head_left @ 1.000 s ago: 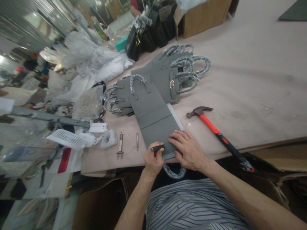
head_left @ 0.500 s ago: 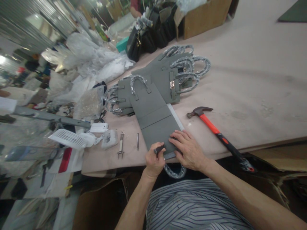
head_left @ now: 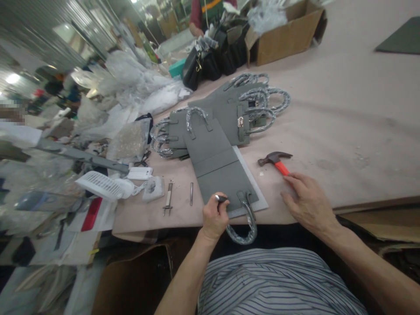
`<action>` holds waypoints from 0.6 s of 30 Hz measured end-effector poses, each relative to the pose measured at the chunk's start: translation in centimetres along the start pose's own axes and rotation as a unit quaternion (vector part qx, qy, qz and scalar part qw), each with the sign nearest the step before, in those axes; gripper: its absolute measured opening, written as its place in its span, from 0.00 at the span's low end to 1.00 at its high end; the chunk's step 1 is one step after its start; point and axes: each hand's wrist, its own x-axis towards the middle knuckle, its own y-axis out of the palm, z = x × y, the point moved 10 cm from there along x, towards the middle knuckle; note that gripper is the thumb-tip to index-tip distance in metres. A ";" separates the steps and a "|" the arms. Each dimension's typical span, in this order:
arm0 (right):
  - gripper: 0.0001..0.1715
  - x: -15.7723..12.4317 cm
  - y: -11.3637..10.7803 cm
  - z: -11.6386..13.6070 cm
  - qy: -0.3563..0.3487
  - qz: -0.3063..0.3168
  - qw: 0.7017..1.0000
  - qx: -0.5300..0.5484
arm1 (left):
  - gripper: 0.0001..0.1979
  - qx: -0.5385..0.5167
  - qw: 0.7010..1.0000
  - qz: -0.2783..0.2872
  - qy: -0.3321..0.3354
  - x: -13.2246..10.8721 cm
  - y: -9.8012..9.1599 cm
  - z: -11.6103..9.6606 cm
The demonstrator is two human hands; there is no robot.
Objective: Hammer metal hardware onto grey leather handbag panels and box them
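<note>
My left hand (head_left: 215, 216) is closed around a small dark metal punch tool (head_left: 222, 198), its tip standing on the near edge of a grey leather bag panel (head_left: 216, 170). That panel lies on a pale cutting board (head_left: 252, 183), and its plastic-wrapped handle (head_left: 246, 227) hangs over the table edge. My right hand (head_left: 308, 201) rests over the red-and-black shaft of a claw hammer (head_left: 275, 160), fingers curling onto it.
A stack of grey bag panels with wrapped handles (head_left: 236, 107) lies further back. Two metal punches (head_left: 169, 199) and a white fan (head_left: 101, 186) sit to the left. Black bags (head_left: 213, 61), a cardboard box (head_left: 288, 33) and another person (head_left: 206, 13) are at the far end.
My right hand has left the panel and moved right onto the hammer's shaft. The panel's near handle is now uncovered. My left hand keeps the punch on the panel.
</note>
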 end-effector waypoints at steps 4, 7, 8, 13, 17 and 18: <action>0.23 -0.9 1.4 -3.4 0.088 0.113 0.984 -0.110 | 0.06 -0.018 1.000 0.005 0.006 0.0 0.1 0.1; 0.19 -1.1 1.7 -5.5 0.198 0.175 0.961 -0.084 | 0.05 -0.022 1.000 0.006 0.001 0.0 0.2 0.2; 0.15 -1.2 2.0 -6.0 0.241 0.194 0.950 -0.037 | 0.05 -0.022 1.000 0.001 0.000 0.0 0.1 0.2; 0.09 -3.3 5.1 -3.6 0.423 0.281 0.762 0.401 | 0.04 -0.020 1.000 -0.023 -0.004 -0.1 0.0 0.0; 0.16 -2.5 2.4 0.0 0.438 0.237 0.729 0.470 | 0.05 -0.009 1.000 -0.027 -0.005 -0.1 0.0 0.0; 0.18 -1.8 0.9 0.8 0.415 0.219 0.757 0.455 | 0.05 -0.007 1.000 -0.025 -0.006 -0.1 0.0 0.0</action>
